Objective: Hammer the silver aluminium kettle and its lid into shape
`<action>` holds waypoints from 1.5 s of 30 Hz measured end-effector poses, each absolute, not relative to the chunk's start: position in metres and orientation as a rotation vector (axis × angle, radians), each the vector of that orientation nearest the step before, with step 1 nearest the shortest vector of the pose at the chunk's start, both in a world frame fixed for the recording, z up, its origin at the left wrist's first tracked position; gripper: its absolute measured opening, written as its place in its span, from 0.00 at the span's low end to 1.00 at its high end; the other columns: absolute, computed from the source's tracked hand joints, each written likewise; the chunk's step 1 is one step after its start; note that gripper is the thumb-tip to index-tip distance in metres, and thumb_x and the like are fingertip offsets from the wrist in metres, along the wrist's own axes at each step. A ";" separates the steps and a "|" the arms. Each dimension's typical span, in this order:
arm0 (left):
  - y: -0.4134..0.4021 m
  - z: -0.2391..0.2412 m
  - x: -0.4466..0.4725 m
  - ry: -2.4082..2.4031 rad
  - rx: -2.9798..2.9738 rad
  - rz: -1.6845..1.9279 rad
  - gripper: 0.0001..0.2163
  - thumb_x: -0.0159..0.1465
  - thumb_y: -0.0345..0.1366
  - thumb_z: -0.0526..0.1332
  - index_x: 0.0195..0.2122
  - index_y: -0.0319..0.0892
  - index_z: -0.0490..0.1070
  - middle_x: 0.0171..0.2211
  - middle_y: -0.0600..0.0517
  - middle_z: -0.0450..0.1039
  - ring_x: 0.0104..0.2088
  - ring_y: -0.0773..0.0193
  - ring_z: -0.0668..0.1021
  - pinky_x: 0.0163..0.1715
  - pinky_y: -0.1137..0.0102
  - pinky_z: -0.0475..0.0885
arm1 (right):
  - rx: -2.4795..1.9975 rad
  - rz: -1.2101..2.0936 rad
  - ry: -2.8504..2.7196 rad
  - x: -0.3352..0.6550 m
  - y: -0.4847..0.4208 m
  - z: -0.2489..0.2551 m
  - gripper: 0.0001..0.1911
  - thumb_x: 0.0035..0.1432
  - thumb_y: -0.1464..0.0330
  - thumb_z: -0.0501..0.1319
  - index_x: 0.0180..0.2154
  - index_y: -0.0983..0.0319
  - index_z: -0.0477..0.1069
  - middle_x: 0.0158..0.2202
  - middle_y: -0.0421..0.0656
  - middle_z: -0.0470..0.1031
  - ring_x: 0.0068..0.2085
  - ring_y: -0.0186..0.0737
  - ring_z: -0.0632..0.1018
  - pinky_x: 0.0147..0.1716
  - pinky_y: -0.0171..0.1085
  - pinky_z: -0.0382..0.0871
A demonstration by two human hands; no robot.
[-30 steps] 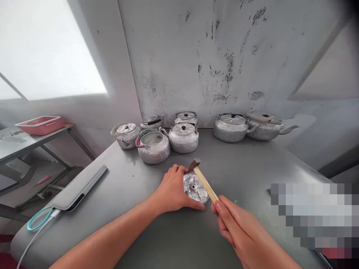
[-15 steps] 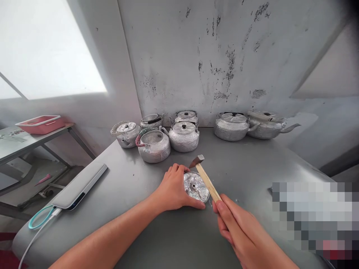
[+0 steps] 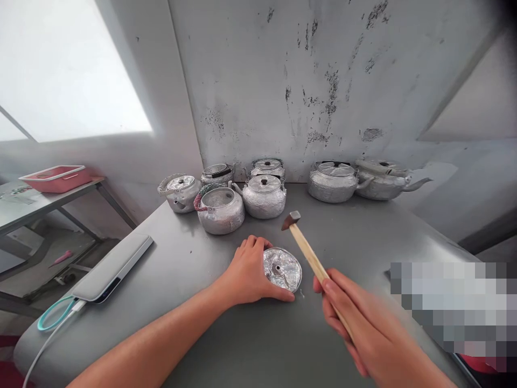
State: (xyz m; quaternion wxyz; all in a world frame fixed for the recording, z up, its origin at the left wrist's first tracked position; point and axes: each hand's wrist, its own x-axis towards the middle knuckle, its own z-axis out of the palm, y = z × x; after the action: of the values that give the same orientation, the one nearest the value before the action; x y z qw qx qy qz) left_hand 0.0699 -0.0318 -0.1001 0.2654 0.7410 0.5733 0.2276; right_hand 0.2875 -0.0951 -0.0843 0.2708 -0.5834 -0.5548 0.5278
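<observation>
A small round hammered-metal kettle lid [image 3: 283, 269] lies flat on the grey metal table [image 3: 226, 345], with a hole in its middle. My left hand [image 3: 248, 274] cups its left edge, thumb along the near rim and fingers curled over the far rim, holding it in place. My right hand [image 3: 363, 328] is closed round the wooden handle of a small hammer [image 3: 301, 240]. The hammer's dark head hangs in the air above and to the right of the lid, clear of it.
Several dented aluminium kettles [image 3: 264, 195] stand in a row against the stained wall at the back of the table. A flat grey device [image 3: 111, 268] with a teal cable lies at the left edge. A side table with a pink tray [image 3: 56, 178] stands further left.
My right hand has lifted the hammer up and to the right, off the lid. My left hand has stayed on the lid.
</observation>
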 end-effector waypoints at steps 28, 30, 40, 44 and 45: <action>-0.026 -0.105 0.063 1.466 2.019 0.610 0.47 0.36 0.58 0.77 0.56 0.44 0.67 0.52 0.46 0.65 0.54 0.46 0.68 0.55 0.55 0.68 | -1.611 1.413 -1.790 0.281 -0.091 -0.088 0.18 0.74 0.56 0.42 0.32 0.56 0.57 0.25 0.32 0.52 0.22 0.32 0.53 0.19 0.33 0.50; -0.025 -0.104 0.063 1.469 2.016 0.612 0.46 0.36 0.58 0.77 0.55 0.45 0.67 0.52 0.46 0.65 0.54 0.46 0.68 0.55 0.55 0.68 | -1.589 1.380 -1.758 0.282 -0.092 -0.090 0.19 0.73 0.55 0.42 0.32 0.56 0.57 0.25 0.33 0.51 0.24 0.34 0.54 0.21 0.33 0.50; -0.026 -0.102 0.064 1.478 1.975 0.596 0.47 0.36 0.55 0.78 0.56 0.44 0.66 0.53 0.45 0.65 0.55 0.46 0.67 0.57 0.55 0.67 | -1.624 1.376 -1.709 0.284 -0.091 -0.096 0.20 0.72 0.52 0.43 0.31 0.56 0.55 0.25 0.33 0.52 0.25 0.35 0.54 0.22 0.34 0.51; -0.025 -0.104 0.063 1.482 1.979 0.605 0.47 0.35 0.56 0.78 0.56 0.44 0.66 0.53 0.45 0.65 0.55 0.46 0.67 0.57 0.55 0.67 | -1.593 1.463 -1.687 0.282 -0.092 -0.092 0.21 0.73 0.53 0.39 0.30 0.56 0.51 0.26 0.33 0.51 0.24 0.33 0.52 0.20 0.33 0.50; -0.025 -0.104 0.063 1.480 1.980 0.608 0.47 0.35 0.56 0.78 0.56 0.44 0.66 0.53 0.45 0.65 0.55 0.46 0.67 0.57 0.55 0.67 | -1.610 1.488 -1.672 0.282 -0.093 -0.090 0.20 0.73 0.53 0.39 0.30 0.56 0.52 0.25 0.33 0.51 0.23 0.33 0.51 0.18 0.33 0.48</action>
State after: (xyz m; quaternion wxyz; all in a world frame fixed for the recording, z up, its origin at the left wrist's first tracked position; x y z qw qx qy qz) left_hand 0.0632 -0.0248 -0.1039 0.2936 0.7436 0.5557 0.2284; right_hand 0.2819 -0.0928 -0.0895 0.1911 -0.5731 -0.5954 0.5296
